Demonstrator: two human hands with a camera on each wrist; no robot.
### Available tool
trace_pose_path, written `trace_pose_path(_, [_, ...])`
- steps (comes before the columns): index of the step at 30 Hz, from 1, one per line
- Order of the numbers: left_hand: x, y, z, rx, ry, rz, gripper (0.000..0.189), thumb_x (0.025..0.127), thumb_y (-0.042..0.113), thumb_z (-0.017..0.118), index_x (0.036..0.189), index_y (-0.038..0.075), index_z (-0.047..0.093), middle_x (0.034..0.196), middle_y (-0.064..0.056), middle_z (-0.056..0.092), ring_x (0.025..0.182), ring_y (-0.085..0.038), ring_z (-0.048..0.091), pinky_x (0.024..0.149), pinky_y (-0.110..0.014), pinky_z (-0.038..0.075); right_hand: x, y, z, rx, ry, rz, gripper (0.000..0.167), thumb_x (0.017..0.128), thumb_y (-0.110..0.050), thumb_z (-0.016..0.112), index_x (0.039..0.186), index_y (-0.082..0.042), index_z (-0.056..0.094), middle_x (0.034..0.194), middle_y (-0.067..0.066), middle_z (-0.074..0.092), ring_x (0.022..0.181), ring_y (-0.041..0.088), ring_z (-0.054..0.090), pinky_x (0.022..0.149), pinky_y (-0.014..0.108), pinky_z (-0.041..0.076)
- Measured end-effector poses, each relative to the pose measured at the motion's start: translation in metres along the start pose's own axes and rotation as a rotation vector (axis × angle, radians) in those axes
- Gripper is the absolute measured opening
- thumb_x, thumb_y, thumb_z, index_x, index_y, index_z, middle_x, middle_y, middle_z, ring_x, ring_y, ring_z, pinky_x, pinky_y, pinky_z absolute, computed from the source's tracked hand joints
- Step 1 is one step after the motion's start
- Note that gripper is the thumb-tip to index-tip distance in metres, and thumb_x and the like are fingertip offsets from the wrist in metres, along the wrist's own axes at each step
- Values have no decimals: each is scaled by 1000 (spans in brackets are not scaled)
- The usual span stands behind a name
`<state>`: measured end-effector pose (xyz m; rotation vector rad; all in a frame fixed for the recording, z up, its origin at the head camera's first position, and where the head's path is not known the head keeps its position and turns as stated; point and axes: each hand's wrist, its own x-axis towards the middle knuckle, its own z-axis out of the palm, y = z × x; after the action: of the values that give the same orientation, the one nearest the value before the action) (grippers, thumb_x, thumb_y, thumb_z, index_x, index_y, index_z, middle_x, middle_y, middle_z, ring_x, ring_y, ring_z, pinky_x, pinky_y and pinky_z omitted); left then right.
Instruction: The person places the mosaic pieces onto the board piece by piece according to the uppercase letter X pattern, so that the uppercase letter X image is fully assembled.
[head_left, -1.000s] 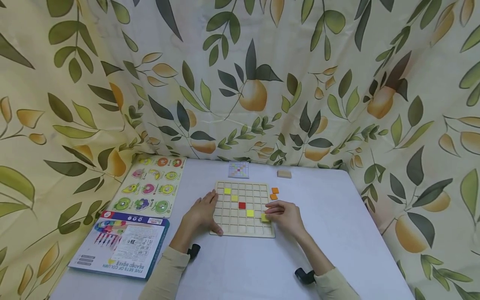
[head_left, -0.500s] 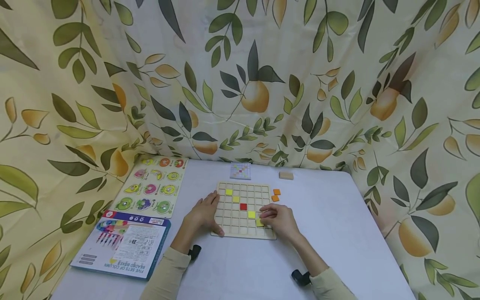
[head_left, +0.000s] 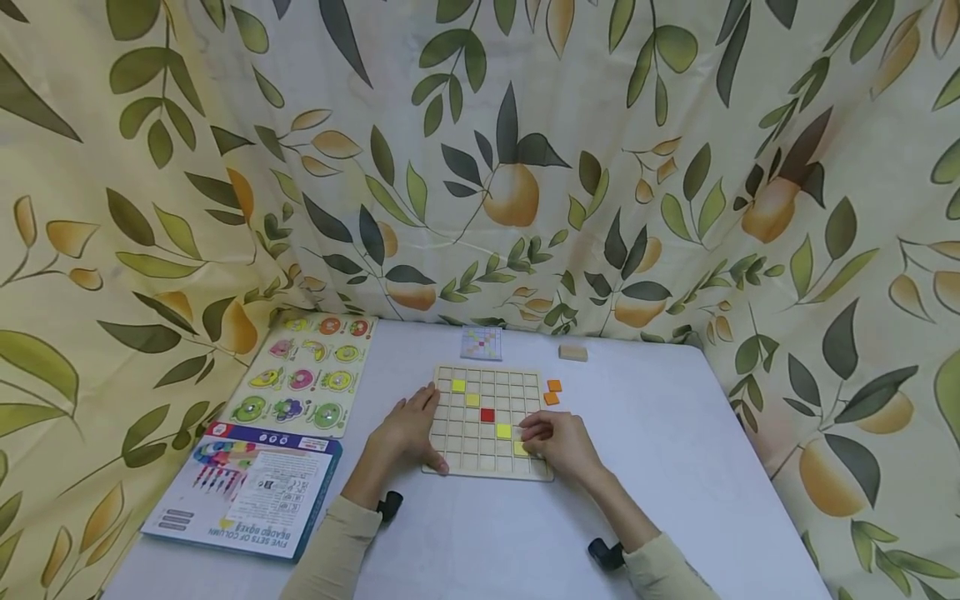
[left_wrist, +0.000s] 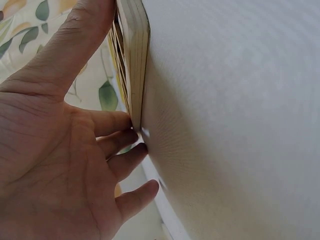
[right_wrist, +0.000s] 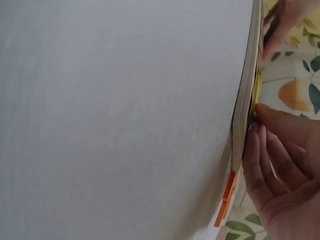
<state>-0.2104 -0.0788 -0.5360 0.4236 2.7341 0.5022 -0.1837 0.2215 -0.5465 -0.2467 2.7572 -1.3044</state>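
Note:
A wooden grid board [head_left: 465,454] lies on the table, with a red tile [head_left: 487,415] and three yellow tiles in cells along a diagonal. At its lower right my right hand [head_left: 564,446] pinches another yellow tile [head_left: 519,449], right at a cell in line with that diagonal. In the right wrist view the thumb meets the yellow tile [right_wrist: 257,92] at the board's surface, and the other fingers reach beside the edge. My left hand [head_left: 405,433] rests along the board's left side, fingers fairly straight, thumb at the near corner.
Two orange tiles [head_left: 552,392] lie just right of the board. Behind it are a small pattern card [head_left: 482,342] and a wooden block [head_left: 573,353]. A fruit puzzle board [head_left: 300,375] and a printed box [head_left: 243,492] occupy the left side. A patterned curtain [head_left: 480,167] surrounds the table.
My right hand has moved slightly left and down with the yellow tile, from the board's right edge into the diagonal line of tiles. The left hand keeps its place on the board.

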Motion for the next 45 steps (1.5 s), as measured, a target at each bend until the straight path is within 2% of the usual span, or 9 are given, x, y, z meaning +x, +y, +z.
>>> trace_pose_path(4, [-1,1,-1,0,2,2,146,53,54,101,164,-1,25,173,-17,18,160,-32,17,129,-53,19,-1,4,-4,-20,28,-8,24,83,0,86,105,-9,78,87,-3,74,77,11,70,70,22,60])
trace_pose_path(12, [-2,3,-2,-3,-1,-6,144,53,53,101,164,-1,25,173,-17,19,160,-32,17,129,-53,19,4,15,-16,-55,160,-32,20,87,-2,83,106,-7,79,87,-2,73,79,12,69,71,22,60])
trace_pose_path(18, [-3,2,0,0,-6,-3,145,53,54,101,164,-1,26,173,-17,19,160,-32,16,129,-53,19,12,19,-26,-81,189,-3,20,88,-3,82,107,-4,78,91,3,75,83,16,71,71,25,61])
trace_pose_path(26, [-1,1,1,8,-1,5,145,53,55,101,164,-1,25,173,-17,19,160,-32,17,129,-53,19,23,25,-34,-145,168,53,35,80,-3,89,112,1,75,94,8,76,81,16,71,71,28,61])
trace_pose_path(33, [-1,2,1,1,4,0,145,52,55,100,164,0,26,173,-16,20,160,-31,17,129,-52,19,23,26,-39,-198,89,71,30,81,-9,89,108,-4,78,93,3,76,81,14,70,71,29,60])
trace_pose_path(38, [-1,3,1,-15,4,9,144,53,54,101,163,-1,26,172,-18,20,160,-33,17,129,-53,19,19,28,-46,-208,20,90,30,80,-4,87,109,-7,79,93,0,76,83,13,69,75,32,60])
trace_pose_path(45, [-2,1,0,-12,1,-4,145,53,53,100,164,0,25,173,-16,18,160,-31,16,129,-52,18,21,31,-46,-195,11,75,34,77,2,88,109,-6,78,90,0,73,80,14,66,72,31,58])
